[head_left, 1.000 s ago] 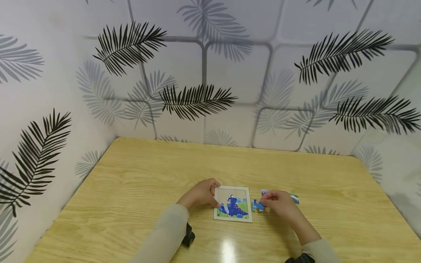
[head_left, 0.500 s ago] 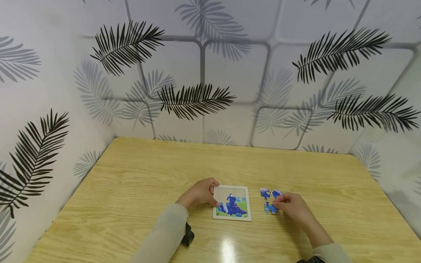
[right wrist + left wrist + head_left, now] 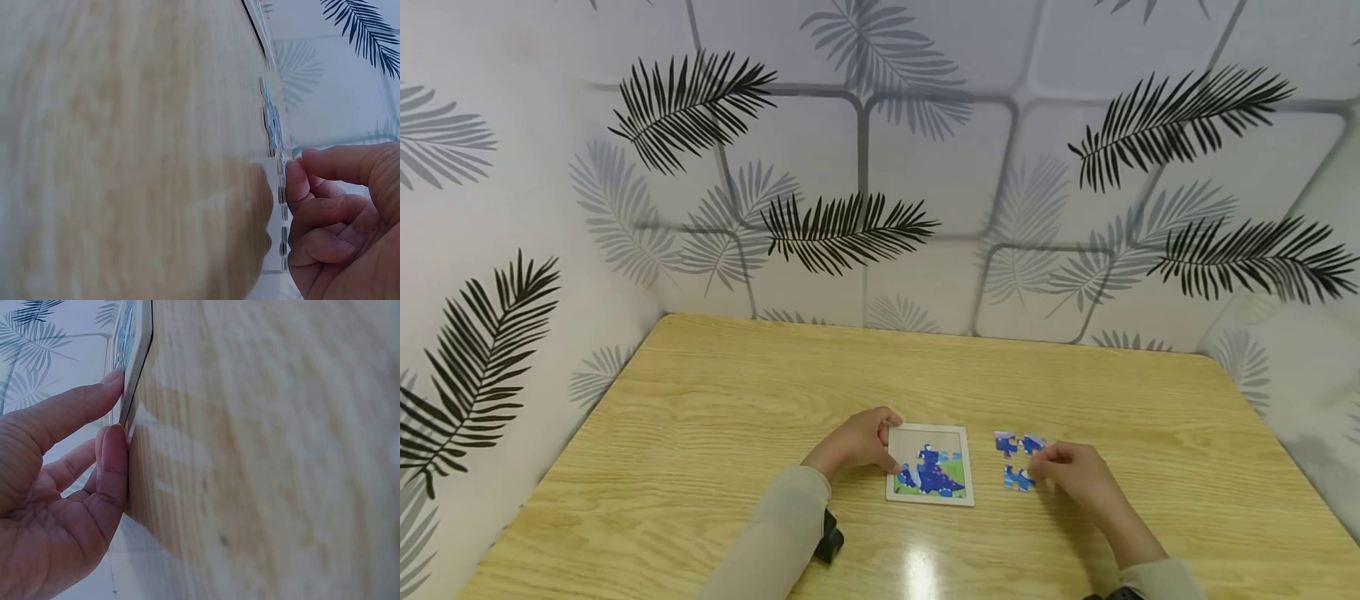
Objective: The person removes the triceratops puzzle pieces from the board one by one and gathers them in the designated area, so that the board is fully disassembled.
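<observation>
A square puzzle frame (image 3: 929,501) with a white border lies on the table, partly filled with a blue dinosaur picture. My left hand (image 3: 859,440) holds its left edge, the thumb over the rim and the fingers curled beside it in the left wrist view. A blue puzzle piece (image 3: 1017,478) lies flat to the frame's right. At its right end, my right hand (image 3: 1073,473) has curled fingers with thumb and forefinger tips close together; I cannot tell whether they pinch it. Just behind lie another blue piece (image 3: 1005,442) and a blue and lilac piece (image 3: 1032,443).
The right wrist view shows more pieces (image 3: 283,247) edge-on beside my curled fingers. The wooden table (image 3: 760,375) reaches back to a wall (image 3: 940,175) with a leaf print.
The right hand moved right with the blue piece from beside the frame to the other pieces, then shifted slightly right while the piece stayed. The left hand kept its place on the frame.
</observation>
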A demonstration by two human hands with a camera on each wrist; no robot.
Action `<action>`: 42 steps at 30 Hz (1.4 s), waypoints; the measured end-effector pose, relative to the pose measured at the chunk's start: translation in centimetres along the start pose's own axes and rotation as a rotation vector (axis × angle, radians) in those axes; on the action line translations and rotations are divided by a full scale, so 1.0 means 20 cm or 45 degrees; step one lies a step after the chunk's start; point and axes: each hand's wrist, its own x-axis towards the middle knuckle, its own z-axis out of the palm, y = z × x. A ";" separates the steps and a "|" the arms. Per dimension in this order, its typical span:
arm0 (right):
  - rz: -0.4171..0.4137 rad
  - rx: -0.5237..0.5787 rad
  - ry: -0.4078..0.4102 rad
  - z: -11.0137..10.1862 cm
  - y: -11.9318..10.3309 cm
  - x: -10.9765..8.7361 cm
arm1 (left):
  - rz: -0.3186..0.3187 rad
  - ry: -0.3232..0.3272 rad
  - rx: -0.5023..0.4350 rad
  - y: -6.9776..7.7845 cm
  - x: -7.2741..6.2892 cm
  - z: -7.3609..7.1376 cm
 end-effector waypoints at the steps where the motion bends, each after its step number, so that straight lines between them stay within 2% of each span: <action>1: 0.004 0.009 0.001 0.00 0.01 0.00 | -0.001 -0.001 0.002 0.00 0.00 0.00; 6: 0.020 0.060 -0.019 -0.01 0.02 0.00 | -0.003 0.007 0.021 0.01 0.00 0.00; 12: 0.013 0.057 -0.033 0.00 0.02 0.00 | -0.013 -0.001 0.034 0.01 0.00 0.00; 19: -0.034 0.082 -0.046 0.03 -0.04 0.01 | -0.013 0.001 0.032 0.01 0.00 0.00; 26: -0.038 0.149 -0.069 0.12 -0.13 0.03 | -0.031 0.007 0.038 0.01 0.00 0.00; 31: -0.083 0.166 -0.092 0.20 -0.21 0.04 | -0.020 0.013 0.036 0.01 -0.01 0.00; 42: -0.184 0.130 -0.189 0.38 -0.34 0.05 | -0.027 0.004 0.037 0.02 -0.01 -0.01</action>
